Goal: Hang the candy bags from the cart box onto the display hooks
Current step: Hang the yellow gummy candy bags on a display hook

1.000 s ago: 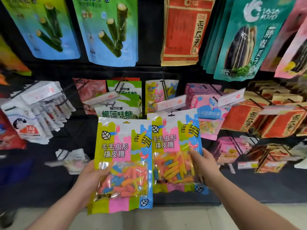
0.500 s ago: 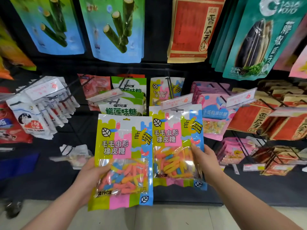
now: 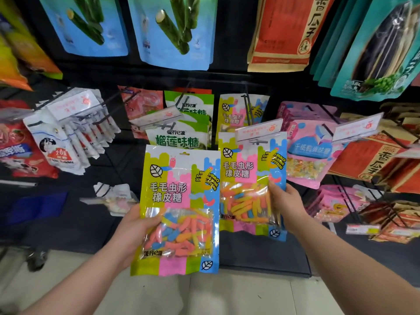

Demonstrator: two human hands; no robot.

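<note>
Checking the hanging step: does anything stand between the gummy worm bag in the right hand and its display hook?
Nothing visible does. The right hand holds the gummy worm bag with its top at the hook tip, just under the price tag.

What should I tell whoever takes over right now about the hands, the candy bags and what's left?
Left hand grips one candy bag by its left edge, clear of the display.
Right hand grips a second bag by its right edge, its top at the hook under the price tag; whether the hole is threaded cannot be told.
Done: a matching bag hangs behind it.
Left: seat the second bag, then hang the first. The cart box is out of view.
</note>
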